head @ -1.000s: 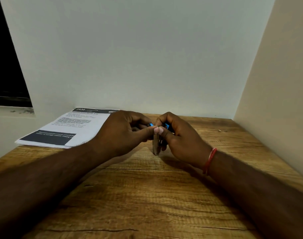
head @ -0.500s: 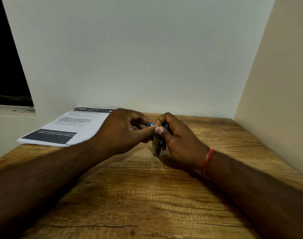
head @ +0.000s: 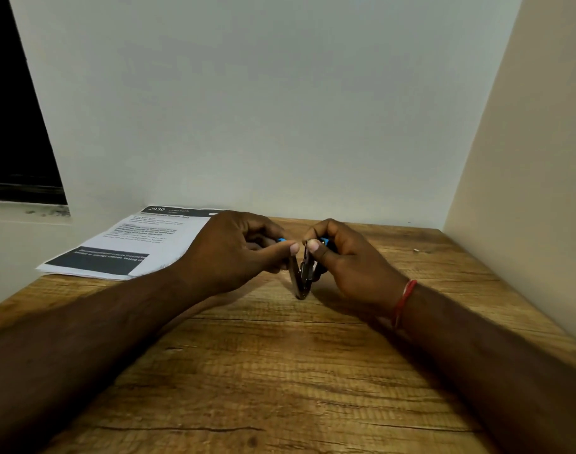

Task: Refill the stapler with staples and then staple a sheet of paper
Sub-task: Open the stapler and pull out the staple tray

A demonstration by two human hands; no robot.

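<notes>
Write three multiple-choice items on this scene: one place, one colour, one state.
1. The paper lies: A on the floor; B at the table's far left; C in a drawer.
2. The wrist band is: A green; B red; C white.
3. The stapler is: A shut flat; B lying on the paper; C held spread open.
Key: B, the sheets sit at the far-left corner; B, red shows on the right wrist; C, its halves form a V between the left hand and right hand.

I can pass over the near table (head: pixel 280 371) | paper (head: pixel 162 244) lies back left | back wall (head: pixel 280 126) and right wall (head: pixel 526 191) block me.
</notes>
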